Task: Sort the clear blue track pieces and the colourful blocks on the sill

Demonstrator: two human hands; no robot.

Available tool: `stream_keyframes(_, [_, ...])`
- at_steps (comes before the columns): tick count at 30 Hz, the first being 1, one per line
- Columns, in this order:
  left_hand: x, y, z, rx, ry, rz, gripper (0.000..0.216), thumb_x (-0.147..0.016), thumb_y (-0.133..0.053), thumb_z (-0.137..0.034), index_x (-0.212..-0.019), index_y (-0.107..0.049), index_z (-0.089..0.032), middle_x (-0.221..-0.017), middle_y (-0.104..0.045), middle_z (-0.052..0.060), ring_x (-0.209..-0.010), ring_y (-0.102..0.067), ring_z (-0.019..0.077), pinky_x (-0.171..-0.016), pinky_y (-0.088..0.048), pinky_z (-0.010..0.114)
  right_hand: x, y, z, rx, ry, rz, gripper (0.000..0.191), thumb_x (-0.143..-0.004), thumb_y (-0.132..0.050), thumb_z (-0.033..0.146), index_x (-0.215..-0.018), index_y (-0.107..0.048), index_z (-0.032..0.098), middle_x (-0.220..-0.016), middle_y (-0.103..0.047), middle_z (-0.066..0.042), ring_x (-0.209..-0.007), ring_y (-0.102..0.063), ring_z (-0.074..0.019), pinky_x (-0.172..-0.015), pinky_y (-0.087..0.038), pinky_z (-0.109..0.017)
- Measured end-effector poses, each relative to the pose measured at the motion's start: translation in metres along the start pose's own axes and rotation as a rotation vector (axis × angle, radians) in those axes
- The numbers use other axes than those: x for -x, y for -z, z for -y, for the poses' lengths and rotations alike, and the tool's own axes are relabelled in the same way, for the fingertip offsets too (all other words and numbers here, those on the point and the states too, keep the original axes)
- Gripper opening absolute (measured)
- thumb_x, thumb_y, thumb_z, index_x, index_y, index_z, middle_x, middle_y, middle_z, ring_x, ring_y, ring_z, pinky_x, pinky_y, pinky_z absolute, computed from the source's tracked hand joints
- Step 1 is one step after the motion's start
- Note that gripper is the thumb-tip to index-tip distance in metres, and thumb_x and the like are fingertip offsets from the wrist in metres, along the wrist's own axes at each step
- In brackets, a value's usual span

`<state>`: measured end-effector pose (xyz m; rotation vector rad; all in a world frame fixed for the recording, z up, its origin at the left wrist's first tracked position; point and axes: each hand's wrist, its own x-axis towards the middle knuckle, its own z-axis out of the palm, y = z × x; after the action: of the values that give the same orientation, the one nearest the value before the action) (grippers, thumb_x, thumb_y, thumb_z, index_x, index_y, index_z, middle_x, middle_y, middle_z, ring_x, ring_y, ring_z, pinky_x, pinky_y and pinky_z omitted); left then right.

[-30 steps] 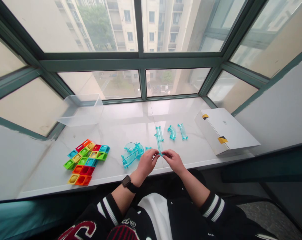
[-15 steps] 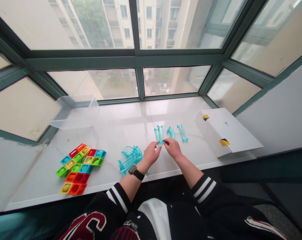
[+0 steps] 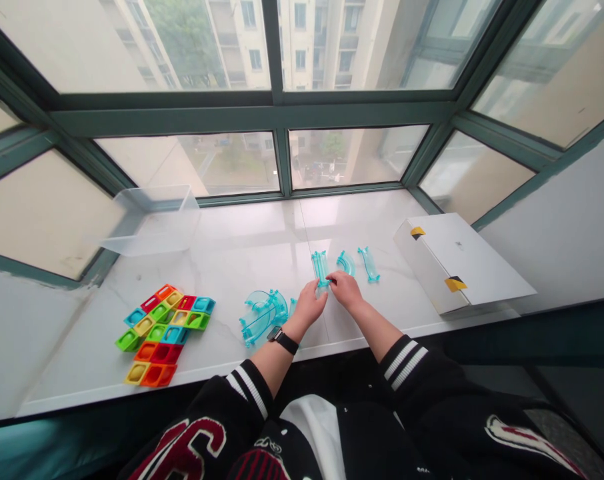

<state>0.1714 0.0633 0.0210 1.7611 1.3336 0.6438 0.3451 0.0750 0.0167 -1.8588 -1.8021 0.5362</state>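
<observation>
A straight, clear teal plastic track piece (image 3: pixel 320 265) lies on the white ledge, pointing away from me. At its near end, my left hand (image 3: pixel 311 305) and my right hand (image 3: pixel 345 289) close in from either side, fingertips pinched on it. A curved teal piece (image 3: pixel 346 263) sits just beyond my right hand. Farther right is another straight teal piece (image 3: pixel 369 265), apart from the others. Beside my left wrist, a pile of teal track pieces (image 3: pixel 266 315) overlaps, some curved and some straight; my forearm hides part of it.
Colourful square plastic pieces (image 3: pixel 167 333) lie joined in a patch on the left. A clear plastic bin (image 3: pixel 152 243) stands at the back left by the window. To the right is a white box (image 3: pixel 475 260) with yellow-black tape. The ledge's front edge (image 3: pixel 352 345) runs below my forearms.
Both hands stay at the near end of the straight track piece, with only slight finger movement. The whole view has shifted a little.
</observation>
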Motion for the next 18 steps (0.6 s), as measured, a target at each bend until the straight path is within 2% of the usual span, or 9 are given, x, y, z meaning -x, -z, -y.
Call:
stream_keyframes(7, [0.001,-0.003,0.003,0.031,0.040,0.021,0.059,-0.095,-0.061,-0.029,-0.151,-0.052,-0.015,-0.158,-0.053,0.020,-0.149,-0.049,0.0327,-0.119,-0.045,0.049,-0.003,0.003,0.006,0.000,-0.005,0.028,0.034,-0.090,-0.058,0.003,-0.105,-0.081,0.023,-0.110,-0.077,-0.007,-0.106,-0.070,-0.0223,-0.097,-0.053,-0.034])
stream_keyframes(11, [0.001,-0.006,0.006,0.045,0.052,0.028,0.063,-0.093,-0.061,-0.030,-0.152,-0.050,-0.012,-0.158,-0.052,0.022,-0.149,-0.048,0.0330,-0.121,-0.043,0.048,-0.004,0.004,0.011,0.029,-0.018,0.050,0.032,-0.092,-0.058,0.003,-0.107,-0.080,0.021,-0.113,-0.077,-0.007,-0.107,-0.070,-0.0204,-0.097,-0.052,-0.031])
stream_keyframes(18, [0.000,-0.009,0.013,0.086,0.063,0.031,0.065,-0.092,-0.062,-0.032,-0.153,-0.050,-0.015,-0.159,-0.051,0.020,-0.150,-0.047,0.0333,-0.123,-0.040,0.048,-0.003,0.006,0.016,0.059,-0.031,0.059,0.032,-0.093,-0.057,0.004,-0.109,-0.080,0.021,-0.115,-0.076,-0.007,-0.108,-0.069,-0.0196,-0.096,-0.051,-0.029])
